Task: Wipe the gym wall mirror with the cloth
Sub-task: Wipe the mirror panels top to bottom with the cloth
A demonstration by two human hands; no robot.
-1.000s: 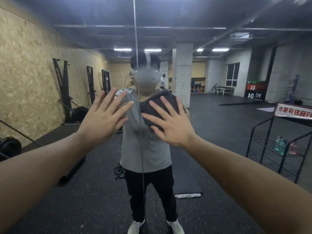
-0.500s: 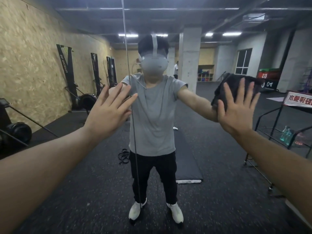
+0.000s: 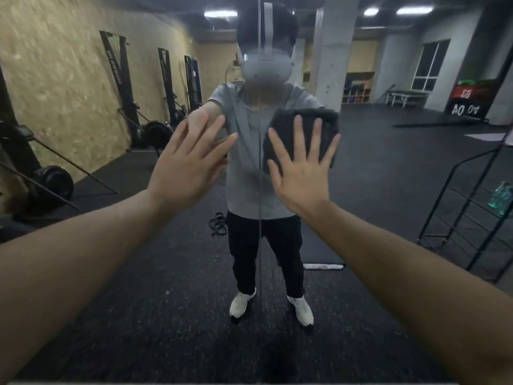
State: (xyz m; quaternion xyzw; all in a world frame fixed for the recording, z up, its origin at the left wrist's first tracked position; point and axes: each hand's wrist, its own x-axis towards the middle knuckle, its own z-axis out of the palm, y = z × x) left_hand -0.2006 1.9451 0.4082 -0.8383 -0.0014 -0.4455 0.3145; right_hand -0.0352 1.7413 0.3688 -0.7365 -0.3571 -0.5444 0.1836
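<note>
The mirror (image 3: 388,190) fills the whole view, with a vertical seam (image 3: 259,245) between two panes running down the middle. Everything past the hands is a reflection.

At far left, rowing machines (image 3: 155,126) stand along a chipboard wall (image 3: 55,79); white lettering runs down their upright rails but is too blurred to read.

The left hand (image 3: 188,168) is flat on the glass just left of the seam, fingers straight and spread, holding nothing.

Behind the seam stands the person's reflection (image 3: 255,168), in a grey shirt, dark trousers and white shoes, wearing a headset.

The right hand (image 3: 302,173) is just right of the seam, fingers straight and splayed, pressing a dark folded cloth (image 3: 294,126) flat against the mirror at chest height. The cloth shows above and between the fingers.

Further right in the reflection, a concrete pillar (image 3: 327,51) rises, and beyond it cubby shelves (image 3: 356,93) hold small items that cannot be made out. A dark board (image 3: 469,102) at the far right carries mirrored characters reading roughly "D3" in red and "40 04" in white.

Near the right edge a black wire rack (image 3: 458,218) holds a pale green bottle (image 3: 501,194) on one shelf; its label cannot be read.
</note>
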